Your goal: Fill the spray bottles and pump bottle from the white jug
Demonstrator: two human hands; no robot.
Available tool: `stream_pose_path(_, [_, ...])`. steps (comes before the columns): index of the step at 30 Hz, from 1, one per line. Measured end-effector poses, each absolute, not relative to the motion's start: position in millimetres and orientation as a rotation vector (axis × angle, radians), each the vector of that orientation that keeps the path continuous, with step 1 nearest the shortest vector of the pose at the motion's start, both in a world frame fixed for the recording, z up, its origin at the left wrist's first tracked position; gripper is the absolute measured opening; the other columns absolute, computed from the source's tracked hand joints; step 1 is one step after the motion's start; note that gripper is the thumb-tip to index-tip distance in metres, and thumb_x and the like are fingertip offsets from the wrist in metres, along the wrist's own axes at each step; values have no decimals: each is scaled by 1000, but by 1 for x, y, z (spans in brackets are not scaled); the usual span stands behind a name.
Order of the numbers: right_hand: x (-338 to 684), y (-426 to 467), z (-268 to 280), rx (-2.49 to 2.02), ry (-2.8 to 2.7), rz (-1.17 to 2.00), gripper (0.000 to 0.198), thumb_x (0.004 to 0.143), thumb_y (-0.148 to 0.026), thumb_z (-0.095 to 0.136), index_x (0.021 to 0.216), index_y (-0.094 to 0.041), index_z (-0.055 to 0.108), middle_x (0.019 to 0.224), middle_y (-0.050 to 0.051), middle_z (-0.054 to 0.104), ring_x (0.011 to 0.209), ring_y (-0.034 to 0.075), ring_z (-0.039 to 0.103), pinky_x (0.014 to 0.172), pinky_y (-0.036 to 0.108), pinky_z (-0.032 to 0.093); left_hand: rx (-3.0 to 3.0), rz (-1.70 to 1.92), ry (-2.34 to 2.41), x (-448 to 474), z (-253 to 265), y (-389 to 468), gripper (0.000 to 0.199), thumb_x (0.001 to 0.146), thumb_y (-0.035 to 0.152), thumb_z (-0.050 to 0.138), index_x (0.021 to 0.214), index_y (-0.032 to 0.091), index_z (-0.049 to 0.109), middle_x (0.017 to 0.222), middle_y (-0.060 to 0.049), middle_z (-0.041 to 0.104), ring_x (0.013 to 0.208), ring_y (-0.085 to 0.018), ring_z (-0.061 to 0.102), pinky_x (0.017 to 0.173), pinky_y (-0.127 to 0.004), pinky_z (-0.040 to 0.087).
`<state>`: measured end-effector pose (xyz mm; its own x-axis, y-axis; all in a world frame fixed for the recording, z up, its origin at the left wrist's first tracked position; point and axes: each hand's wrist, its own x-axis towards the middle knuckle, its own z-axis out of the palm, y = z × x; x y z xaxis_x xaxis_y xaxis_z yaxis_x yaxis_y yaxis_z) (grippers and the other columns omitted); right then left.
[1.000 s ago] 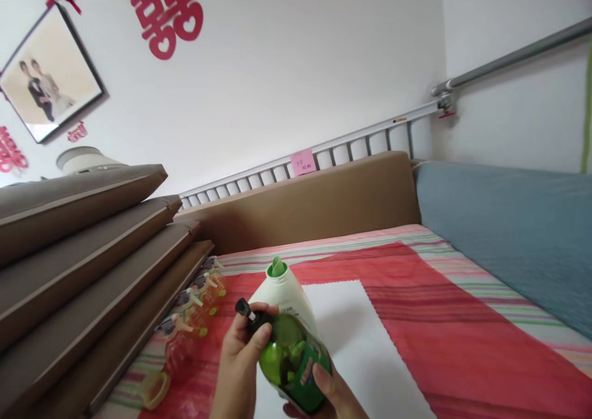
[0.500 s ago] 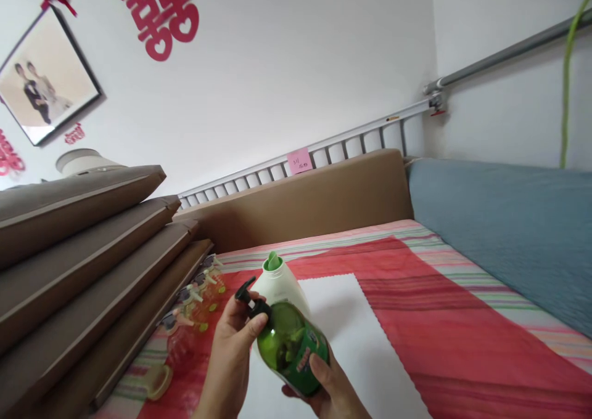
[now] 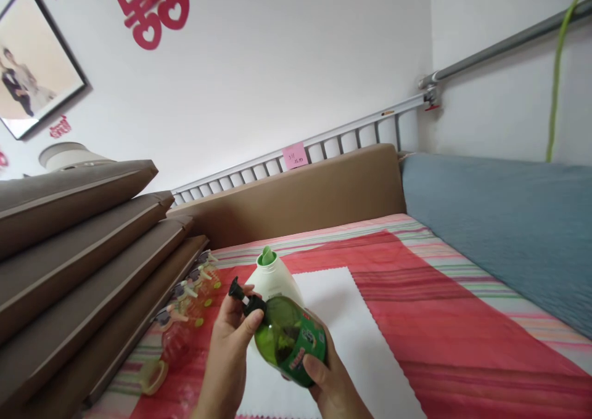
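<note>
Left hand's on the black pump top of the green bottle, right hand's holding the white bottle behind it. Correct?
Not quite: the right hand holds the lower body of the green bottle, not the white bottle. The head view shows it. The rest stands: left hand on the black pump top, white bottle behind the green one.
</note>
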<state>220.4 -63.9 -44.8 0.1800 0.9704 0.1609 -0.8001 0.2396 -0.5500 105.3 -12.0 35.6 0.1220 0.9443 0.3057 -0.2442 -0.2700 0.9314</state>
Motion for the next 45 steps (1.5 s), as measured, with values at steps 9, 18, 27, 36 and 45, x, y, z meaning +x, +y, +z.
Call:
stream_pose_path(9, [219, -61, -58, -432, -516, 1249, 78, 53, -41, 79, 119, -26, 41, 119, 10, 57, 102, 28, 56, 76, 37, 48, 1264, 1364, 767, 103, 34, -11, 29, 64, 24, 73, 91, 21, 62, 87, -3, 67, 90, -19, 60, 85, -30, 42])
stream_pose_path(18, [218, -63, -56, -468, -533, 1287, 76, 56, -42, 77, 121, -26, 41, 118, 11, 59, 103, 30, 56, 79, 42, 48, 1214, 1287, 711, 96, 31, -12, 32, 64, 23, 73, 94, 20, 64, 91, -6, 67, 92, -21, 60, 85, -32, 43])
stream_pose_path(27, [214, -60, -59, -454, -523, 1290, 74, 56, -41, 78, 120, -26, 42, 118, 10, 59, 108, 30, 53, 85, 45, 45, 1193, 1217, 657, 97, 29, -14, 37, 71, 27, 67, 106, 23, 59, 107, -7, 64, 105, -22, 54, 90, -33, 40])
stream_pose_path(36, [217, -65, -56, -537, -492, 1364, 69, 59, -41, 75, 118, -26, 44, 109, 9, 62, 88, 27, 61, 63, 35, 49, 1273, 1267, 707, 95, 28, -14, 44, 69, 28, 69, 112, 24, 58, 112, -7, 62, 105, -22, 54, 92, -32, 40])
stream_pose_path(45, [220, -72, -51, -526, -472, 1441, 61, 63, -44, 72, 116, -25, 48, 106, 9, 63, 82, 24, 62, 62, 33, 48, 1294, 1279, 752, 91, 28, -10, 46, 60, 22, 76, 103, 23, 61, 100, -6, 66, 101, -24, 57, 83, -31, 44])
